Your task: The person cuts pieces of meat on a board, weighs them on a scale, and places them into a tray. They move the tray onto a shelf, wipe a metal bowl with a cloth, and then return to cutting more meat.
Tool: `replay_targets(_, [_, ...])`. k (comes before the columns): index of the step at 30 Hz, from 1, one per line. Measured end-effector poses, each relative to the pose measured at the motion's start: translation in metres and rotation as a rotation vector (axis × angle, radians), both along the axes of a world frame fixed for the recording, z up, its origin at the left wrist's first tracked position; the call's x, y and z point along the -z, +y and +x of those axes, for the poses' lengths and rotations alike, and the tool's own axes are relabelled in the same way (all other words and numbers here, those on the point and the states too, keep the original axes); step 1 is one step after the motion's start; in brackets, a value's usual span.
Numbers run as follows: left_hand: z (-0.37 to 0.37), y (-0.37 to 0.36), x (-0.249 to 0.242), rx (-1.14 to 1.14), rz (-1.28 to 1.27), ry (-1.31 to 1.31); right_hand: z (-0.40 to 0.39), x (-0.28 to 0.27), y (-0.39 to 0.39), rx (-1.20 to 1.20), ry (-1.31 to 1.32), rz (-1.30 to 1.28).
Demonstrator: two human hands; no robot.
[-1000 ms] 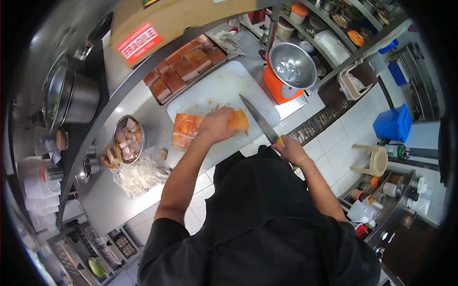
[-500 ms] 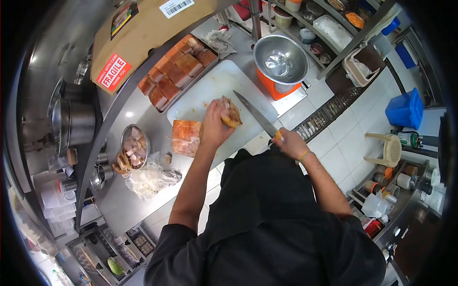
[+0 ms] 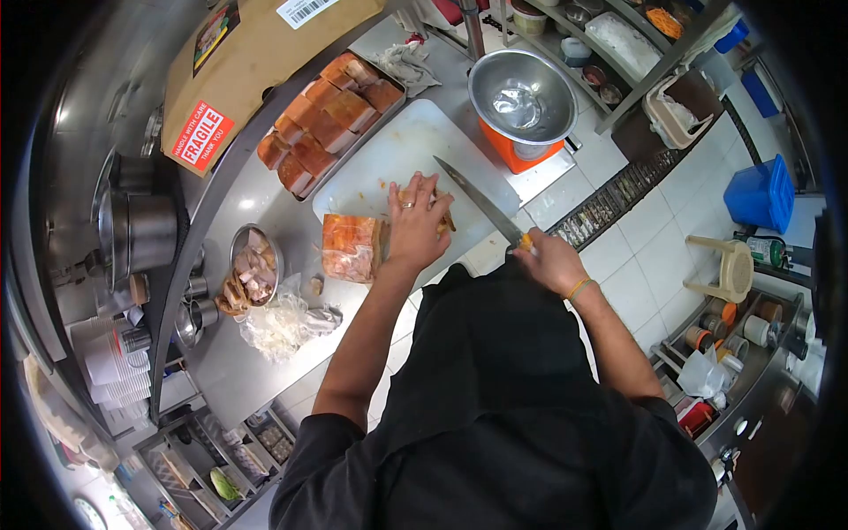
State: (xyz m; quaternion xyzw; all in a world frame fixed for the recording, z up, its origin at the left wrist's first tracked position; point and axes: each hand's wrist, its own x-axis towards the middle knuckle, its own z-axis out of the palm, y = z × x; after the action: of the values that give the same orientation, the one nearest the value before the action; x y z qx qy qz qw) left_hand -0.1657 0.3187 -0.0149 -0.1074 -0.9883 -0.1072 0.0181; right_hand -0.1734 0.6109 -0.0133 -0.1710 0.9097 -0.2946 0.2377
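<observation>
Facing carton (image 3: 256, 62) — "FRAGILE" sticker (image 3: 202, 135)

I note the left hand (image 3: 415, 225) pressing a meat piece (image 3: 439, 215) onto the cutting board (image 3: 397, 150); the right hand (image 3: 546, 261) grips a knife (image 3: 480, 204) angled beside it.

Meat slab (image 3: 351, 247) on cutting board (image 3: 397, 155) (tray (image 3: 329, 119) behind).

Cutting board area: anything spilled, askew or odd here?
Only minor mess: orange scraps lie scattered on the cutting board around the left hand, and crumpled plastic wrap sits loose on the counter. The knife looks normally held.
</observation>
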Motion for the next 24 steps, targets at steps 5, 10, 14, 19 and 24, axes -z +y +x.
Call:
replay_targets(5, [-0.006, 0.002, 0.017, 0.055, -0.076, -0.059, 0.002, 0.004, 0.002, 0.017, -0.019, -0.009])
replay_targets(10, [-0.003, 0.0, 0.017, 0.09, -0.092, -0.072, 0.01, 0.013, 0.005, 0.036, -0.057, -0.021])
replay_targets(14, [-0.004, 0.003, 0.023, 0.029, 0.055, 0.012, 0.011, 0.003, 0.004, 0.038, -0.131, -0.012])
replay_targets(19, [-0.004, 0.009, 0.009, -0.25, 0.631, 0.152, 0.012, -0.001, -0.001, 0.029, -0.149, -0.004])
replay_targets(24, [0.049, -0.06, -0.057, -0.549, 0.712, 0.411, 0.011, 0.001, -0.002, 0.026, -0.075, 0.003])
